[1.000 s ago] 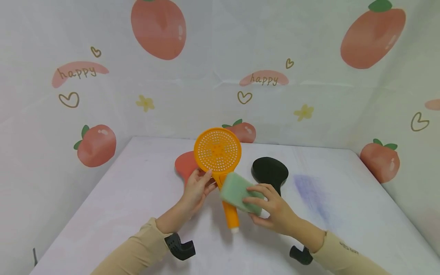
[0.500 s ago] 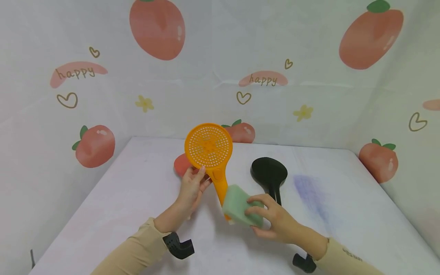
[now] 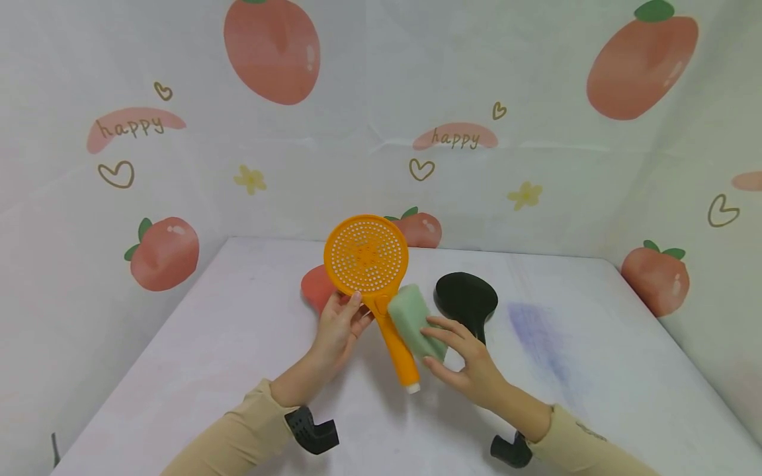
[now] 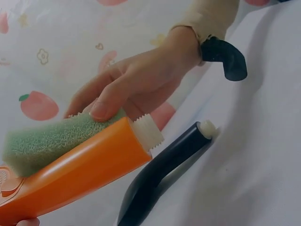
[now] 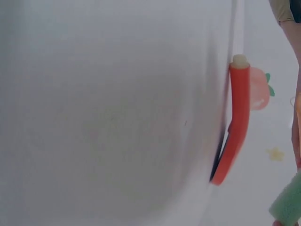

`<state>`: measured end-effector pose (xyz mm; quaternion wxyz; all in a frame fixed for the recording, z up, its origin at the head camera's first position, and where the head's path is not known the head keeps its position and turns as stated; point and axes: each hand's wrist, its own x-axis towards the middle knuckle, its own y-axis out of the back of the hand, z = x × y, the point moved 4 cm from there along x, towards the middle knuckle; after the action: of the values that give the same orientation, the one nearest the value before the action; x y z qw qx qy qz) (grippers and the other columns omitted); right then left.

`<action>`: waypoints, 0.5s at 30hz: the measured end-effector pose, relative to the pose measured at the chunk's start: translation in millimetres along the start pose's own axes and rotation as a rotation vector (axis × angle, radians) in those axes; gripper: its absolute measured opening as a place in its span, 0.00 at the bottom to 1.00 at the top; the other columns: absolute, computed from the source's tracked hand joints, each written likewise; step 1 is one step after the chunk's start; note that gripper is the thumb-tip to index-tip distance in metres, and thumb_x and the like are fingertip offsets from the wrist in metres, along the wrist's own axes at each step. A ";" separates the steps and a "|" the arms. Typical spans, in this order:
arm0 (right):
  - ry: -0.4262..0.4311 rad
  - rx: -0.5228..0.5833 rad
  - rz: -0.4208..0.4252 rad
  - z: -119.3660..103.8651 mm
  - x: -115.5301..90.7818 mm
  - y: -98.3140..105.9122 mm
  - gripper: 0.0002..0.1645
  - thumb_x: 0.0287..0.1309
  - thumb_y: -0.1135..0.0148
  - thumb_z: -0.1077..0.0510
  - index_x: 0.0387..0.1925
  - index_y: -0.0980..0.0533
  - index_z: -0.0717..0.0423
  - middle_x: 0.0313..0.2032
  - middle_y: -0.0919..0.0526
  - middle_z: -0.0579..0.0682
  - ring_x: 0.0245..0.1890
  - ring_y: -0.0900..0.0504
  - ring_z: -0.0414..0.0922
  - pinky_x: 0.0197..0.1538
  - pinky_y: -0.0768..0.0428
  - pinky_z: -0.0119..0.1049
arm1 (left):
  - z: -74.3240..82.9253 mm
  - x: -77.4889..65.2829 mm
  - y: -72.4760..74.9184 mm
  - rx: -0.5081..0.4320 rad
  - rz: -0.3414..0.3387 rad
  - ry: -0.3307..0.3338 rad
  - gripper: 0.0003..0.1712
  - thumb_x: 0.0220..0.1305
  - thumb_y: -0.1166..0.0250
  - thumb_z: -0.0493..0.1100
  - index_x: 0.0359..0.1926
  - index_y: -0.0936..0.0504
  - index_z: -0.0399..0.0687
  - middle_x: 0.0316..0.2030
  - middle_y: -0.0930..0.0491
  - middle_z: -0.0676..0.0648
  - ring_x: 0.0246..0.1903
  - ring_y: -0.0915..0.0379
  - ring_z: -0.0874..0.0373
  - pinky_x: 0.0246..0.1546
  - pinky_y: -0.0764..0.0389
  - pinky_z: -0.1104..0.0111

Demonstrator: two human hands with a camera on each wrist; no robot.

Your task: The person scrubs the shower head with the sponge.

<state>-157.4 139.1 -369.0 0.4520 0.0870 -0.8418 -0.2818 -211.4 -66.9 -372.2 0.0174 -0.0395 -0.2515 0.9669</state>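
Downward head view, wrist closeups — sponge (image 3: 409, 316) shared

Pinching a pale-green, porous sponge block (image 4: 51, 141) in the right hand (image 4: 136, 77), against a smooth, orange plastic handle (image 4: 89, 165) with a white threaded end (image 4: 148, 133). Touching the orange handle's lower side with a fingertip of the left hand (image 4: 29, 222). Showing, beyond it, a curved, black handle (image 4: 155, 173) with a whitish tip (image 4: 208, 128).
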 end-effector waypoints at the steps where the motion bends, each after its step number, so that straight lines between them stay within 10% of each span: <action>1: -0.012 0.017 -0.008 0.3 -0.4 -0.7 0.23 0.47 0.32 0.64 0.48 0.23 0.55 0.50 0.22 0.56 0.52 0.25 0.45 0.58 0.30 0.19 | 0.2 0.2 0.1 -0.002 -0.001 -0.003 0.21 0.72 0.54 0.39 0.62 0.45 0.40 0.51 0.33 0.47 0.43 0.27 0.61 0.48 0.20 0.72; 15: -0.019 0.163 -0.181 -0.6 -15.8 -3.2 0.28 0.43 0.31 0.68 0.50 0.27 0.54 0.48 0.24 0.55 0.48 0.25 0.41 0.40 0.20 0.30 | 9.6 3.3 6.4 -0.069 0.042 -0.042 0.18 0.72 0.54 0.39 0.60 0.42 0.41 0.52 0.32 0.47 0.44 0.27 0.60 0.48 0.20 0.71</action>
<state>-148.2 142.6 -381.8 0.4082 0.1963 -0.8550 -0.2527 -215.6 -76.9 -367.2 -0.0096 -0.0249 -0.2841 0.9584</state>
